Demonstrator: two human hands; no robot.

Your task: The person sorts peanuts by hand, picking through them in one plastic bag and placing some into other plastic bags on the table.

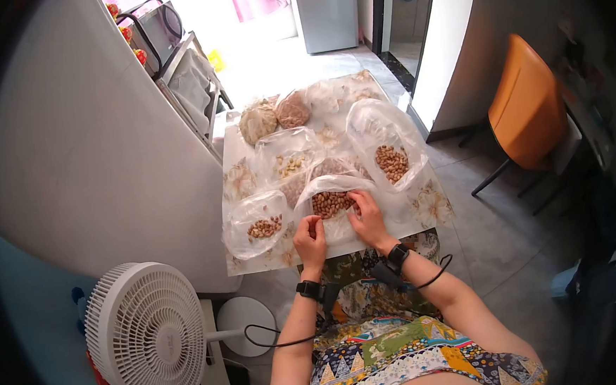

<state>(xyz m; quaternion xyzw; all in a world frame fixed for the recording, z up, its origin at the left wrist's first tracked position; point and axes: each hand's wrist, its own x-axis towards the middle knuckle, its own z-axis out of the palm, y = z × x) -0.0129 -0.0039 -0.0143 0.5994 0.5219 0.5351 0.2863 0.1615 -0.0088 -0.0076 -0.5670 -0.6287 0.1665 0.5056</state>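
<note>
A clear plastic bag of brown peanuts (328, 204) lies open at the near edge of the table, in front of me. My left hand (310, 240) is at the bag's near left side, its fingers curled closed; whatever they hold is hidden. At the right side of the same bag, my right hand (367, 220) reaches over the rim with bent fingers at the peanuts. What its fingertips grip is too small to make out. An open bag with a small heap of nuts (265, 227) lies left of my left hand. More brown peanuts (391, 163) fill another open bag at the right.
The table (432, 209) has a flowered cover. Farther back are an open bag with pale pieces (291, 167) and two tied bags, one pale (258, 121) and one reddish (292, 110). A white fan (169, 342) stands left of me, an orange chair (525, 105) to the right.
</note>
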